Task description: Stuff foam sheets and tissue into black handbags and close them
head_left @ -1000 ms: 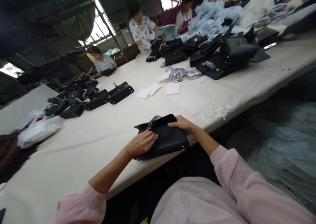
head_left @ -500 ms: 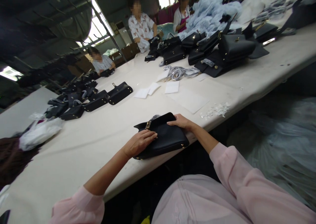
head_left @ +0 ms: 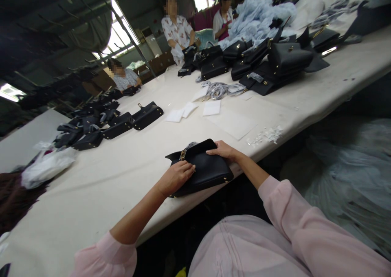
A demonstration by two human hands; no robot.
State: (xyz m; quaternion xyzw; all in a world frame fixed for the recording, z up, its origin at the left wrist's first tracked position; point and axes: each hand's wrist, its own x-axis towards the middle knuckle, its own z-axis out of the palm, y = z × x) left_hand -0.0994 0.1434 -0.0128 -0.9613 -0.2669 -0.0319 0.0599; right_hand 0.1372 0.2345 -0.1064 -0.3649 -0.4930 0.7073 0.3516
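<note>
A black handbag (head_left: 205, 169) with a gold clasp lies at the near edge of the long white table (head_left: 116, 175). My left hand (head_left: 175, 176) rests on the bag's left side, its fingers curled over the front near the clasp. My right hand (head_left: 222, 150) grips the bag's upper right edge, fingers folded over the flap. Something pale and crumpled shows just behind the flap, mostly hidden.
A row of black handbags (head_left: 100, 124) lies at the left, a larger heap (head_left: 262, 61) at the far right. White paper sheets (head_left: 210, 108), small white scraps (head_left: 265, 135) and a white plastic bag (head_left: 45, 166) lie on the table. Three people sit along the far side.
Both hands and the handbag keep their places. Only the head camera has drifted a little, shifting the scene slightly.
</note>
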